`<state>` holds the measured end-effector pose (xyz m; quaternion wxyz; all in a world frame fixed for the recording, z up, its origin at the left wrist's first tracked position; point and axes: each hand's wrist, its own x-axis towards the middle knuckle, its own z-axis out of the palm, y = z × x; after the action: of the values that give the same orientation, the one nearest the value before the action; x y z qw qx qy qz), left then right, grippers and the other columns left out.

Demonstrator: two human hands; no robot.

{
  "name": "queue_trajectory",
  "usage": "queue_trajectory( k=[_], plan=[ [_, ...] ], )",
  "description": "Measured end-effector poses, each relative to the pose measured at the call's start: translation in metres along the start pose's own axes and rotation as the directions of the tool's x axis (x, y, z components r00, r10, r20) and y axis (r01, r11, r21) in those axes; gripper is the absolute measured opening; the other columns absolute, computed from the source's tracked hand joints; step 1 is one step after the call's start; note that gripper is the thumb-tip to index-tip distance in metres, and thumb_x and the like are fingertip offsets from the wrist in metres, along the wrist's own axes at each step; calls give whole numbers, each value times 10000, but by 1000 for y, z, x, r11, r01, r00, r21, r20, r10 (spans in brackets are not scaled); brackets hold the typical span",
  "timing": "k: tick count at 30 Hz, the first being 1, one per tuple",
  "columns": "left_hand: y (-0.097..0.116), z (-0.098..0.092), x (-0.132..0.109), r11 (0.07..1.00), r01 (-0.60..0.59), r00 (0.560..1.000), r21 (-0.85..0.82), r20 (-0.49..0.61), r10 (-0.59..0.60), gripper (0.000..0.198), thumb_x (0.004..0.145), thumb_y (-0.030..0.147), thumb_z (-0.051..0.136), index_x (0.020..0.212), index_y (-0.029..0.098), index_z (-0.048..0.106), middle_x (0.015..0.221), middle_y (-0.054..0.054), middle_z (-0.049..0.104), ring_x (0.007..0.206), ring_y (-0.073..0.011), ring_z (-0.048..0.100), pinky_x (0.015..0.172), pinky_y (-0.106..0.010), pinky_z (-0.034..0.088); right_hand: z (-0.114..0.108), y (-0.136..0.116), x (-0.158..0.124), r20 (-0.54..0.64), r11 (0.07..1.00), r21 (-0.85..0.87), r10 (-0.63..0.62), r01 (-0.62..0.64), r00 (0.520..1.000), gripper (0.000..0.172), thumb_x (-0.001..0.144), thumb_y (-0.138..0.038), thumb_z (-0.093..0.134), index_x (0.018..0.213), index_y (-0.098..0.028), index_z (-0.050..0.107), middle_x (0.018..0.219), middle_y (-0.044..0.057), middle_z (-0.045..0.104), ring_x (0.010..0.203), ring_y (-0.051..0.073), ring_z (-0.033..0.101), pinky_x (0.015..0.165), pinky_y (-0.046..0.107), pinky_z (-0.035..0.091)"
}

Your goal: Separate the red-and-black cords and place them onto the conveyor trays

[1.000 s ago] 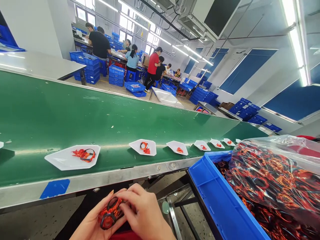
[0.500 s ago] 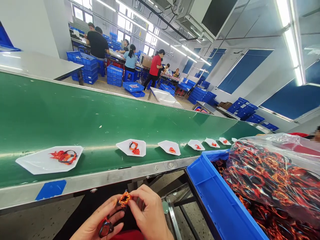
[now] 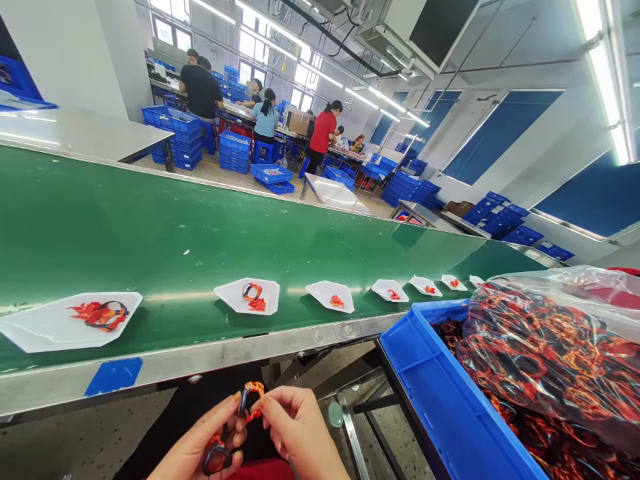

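In front of my lap, both hands hold one ring-shaped band of orange, red and black [image 3: 253, 391]. Its exact kind I cannot make out. My left hand [image 3: 210, 433] pinches the black side between thumb and fingers. Lower in that same hand lies a second dark band with red [image 3: 215, 457], held by the curled fingers. The fingertips of my right hand [image 3: 296, 427] grip the orange side of the first band.
On the green conveyor belt [image 3: 165, 233] stand several white trays [image 3: 30, 327] with red-orange pieces; the nearest two also hold black rings. To my right, a blue crate [image 3: 425, 380] carries a clear plastic bag [image 3: 540, 353] full of similar bands. A metal edge [image 3: 225, 353] borders the belt.
The band between my hands has turned, and its ring now shows more open. On the belt, the nearer trays have shifted left.
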<state>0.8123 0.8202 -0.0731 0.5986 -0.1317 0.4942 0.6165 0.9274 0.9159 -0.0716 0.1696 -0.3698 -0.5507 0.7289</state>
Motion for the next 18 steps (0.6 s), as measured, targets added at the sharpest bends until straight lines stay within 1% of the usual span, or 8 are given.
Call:
queue_trajectory(
  k=[3,6,9,11,13,15,16,18],
  plan=[
    [0,2,0,1000,-20,999,11,-36,20,279,654,278,784,859,106,704,667,-32,582,617,-122,503,516,-222,472,1,4,0,-2,999,-19,-26,26,1000,376,745,-489,675,772,-115,697,526,-44,475,372,28,274,348,179,168],
    [2,5,-1,1000,-14,1000,0,-26,14,272,657,250,782,860,90,698,650,-27,574,585,-111,491,497,-213,464,2,5,0,-21,994,-86,-70,68,997,310,767,-431,665,806,-129,724,482,-55,426,401,48,268,372,188,179],
    [3,7,-1,999,21,999,-30,-43,-23,247,660,208,778,843,66,692,644,-31,576,568,-102,491,483,-209,461,5,0,-4,-53,963,-212,-180,165,982,170,770,-298,649,792,-157,741,579,-20,511,474,69,351,431,195,263],
    [3,7,-1,998,34,998,-58,-45,-37,192,672,167,763,811,57,688,641,-42,585,561,-102,501,478,-213,464,8,-4,-8,-51,918,-307,-280,251,959,121,747,-213,638,800,-180,742,665,-3,555,516,80,418,469,199,314],
    [3,8,-2,995,32,999,-94,-32,-36,97,693,125,733,750,66,681,611,-39,575,536,-95,494,459,-206,454,12,-5,-12,-58,866,-378,-374,327,926,161,724,-170,629,846,-203,730,695,-6,557,510,81,438,457,197,318],
    [3,8,-3,992,27,1000,-126,-13,-28,47,705,97,710,713,73,670,585,-26,551,510,-83,473,437,-191,435,16,-3,-14,-96,850,-388,-423,358,901,223,708,-165,633,913,-216,703,689,-19,547,469,71,408,420,193,293],
    [3,9,-4,990,26,1000,-140,-3,-27,43,707,89,705,710,72,667,580,-19,539,500,-76,459,426,-183,425,17,-2,-14,-127,859,-373,-423,352,897,254,701,-168,638,946,-218,685,690,-25,548,454,65,391,412,191,288],
    [4,9,-6,986,31,999,-163,22,-28,42,715,88,697,715,64,662,592,-11,520,491,-63,434,413,-171,412,17,2,-12,-179,894,-316,-385,318,905,319,686,-167,647,1001,-215,648,702,-34,558,442,56,379,412,184,292]
  ],
)
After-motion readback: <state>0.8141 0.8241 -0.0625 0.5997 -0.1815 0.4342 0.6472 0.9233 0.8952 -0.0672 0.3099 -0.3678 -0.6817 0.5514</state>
